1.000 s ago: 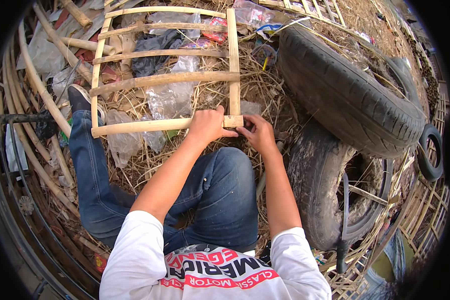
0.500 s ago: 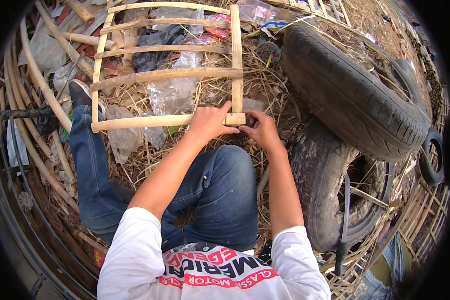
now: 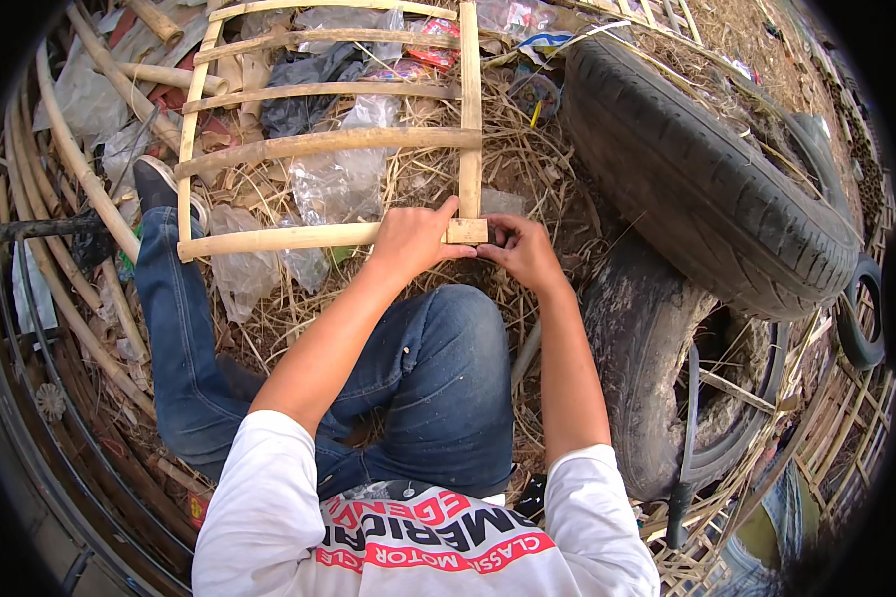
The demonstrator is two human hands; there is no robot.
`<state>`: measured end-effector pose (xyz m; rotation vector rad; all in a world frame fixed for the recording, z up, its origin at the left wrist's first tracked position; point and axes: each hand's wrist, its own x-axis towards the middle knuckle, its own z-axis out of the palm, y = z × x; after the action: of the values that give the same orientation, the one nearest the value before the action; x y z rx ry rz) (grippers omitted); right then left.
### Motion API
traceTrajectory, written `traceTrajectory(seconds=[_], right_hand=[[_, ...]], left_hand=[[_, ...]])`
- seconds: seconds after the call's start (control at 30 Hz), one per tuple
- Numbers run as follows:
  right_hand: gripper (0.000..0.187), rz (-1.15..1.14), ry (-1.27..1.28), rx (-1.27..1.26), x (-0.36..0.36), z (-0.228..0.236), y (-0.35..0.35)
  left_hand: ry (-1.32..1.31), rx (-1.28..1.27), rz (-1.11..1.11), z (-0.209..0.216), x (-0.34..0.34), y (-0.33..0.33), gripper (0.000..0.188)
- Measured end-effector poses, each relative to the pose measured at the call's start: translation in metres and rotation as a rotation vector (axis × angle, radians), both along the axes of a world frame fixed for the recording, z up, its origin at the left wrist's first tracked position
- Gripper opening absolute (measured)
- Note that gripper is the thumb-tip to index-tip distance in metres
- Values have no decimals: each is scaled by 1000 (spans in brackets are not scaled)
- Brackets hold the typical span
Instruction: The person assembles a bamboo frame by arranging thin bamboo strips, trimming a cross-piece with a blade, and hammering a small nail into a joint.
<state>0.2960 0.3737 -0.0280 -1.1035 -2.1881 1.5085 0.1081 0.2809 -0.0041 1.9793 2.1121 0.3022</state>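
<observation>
A ladder-like bamboo frame (image 3: 299, 146) with several pale crossbars lies in front of me, above the ground. My left hand (image 3: 413, 237) is closed round its nearest bar, close to the right corner. At the squared end of that bar, my right hand (image 3: 524, 253) is closed in a pinch, thumb and fingers drawn together against the corner. Something small and dark shows between those fingertips, too hidden to name. The right upright (image 3: 470, 129) runs away from me from this corner.
Two worn tyres (image 3: 702, 184) lean together on my right, and a sickle-like tool with a dark handle (image 3: 679, 517) rests by the lower one. Bamboo poles (image 3: 80, 159) are piled on the left. Straw and plastic bags (image 3: 338, 184) litter the ground under the frame.
The bamboo frame has shifted slightly left and away from me. Both hands keep their places at the near right corner, with only a small movement of the right fingers.
</observation>
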Motion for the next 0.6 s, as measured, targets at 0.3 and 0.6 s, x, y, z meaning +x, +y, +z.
traceTrajectory(seconds=[0.3,0.6], right_hand=[[44,3,13,-99,-1,1,4],[41,-114,-333,407,-61,8,46]], left_hand=[[-2,-44,-20,-1,-4,1,79],[29,-73,-24,1,-5,2,78]])
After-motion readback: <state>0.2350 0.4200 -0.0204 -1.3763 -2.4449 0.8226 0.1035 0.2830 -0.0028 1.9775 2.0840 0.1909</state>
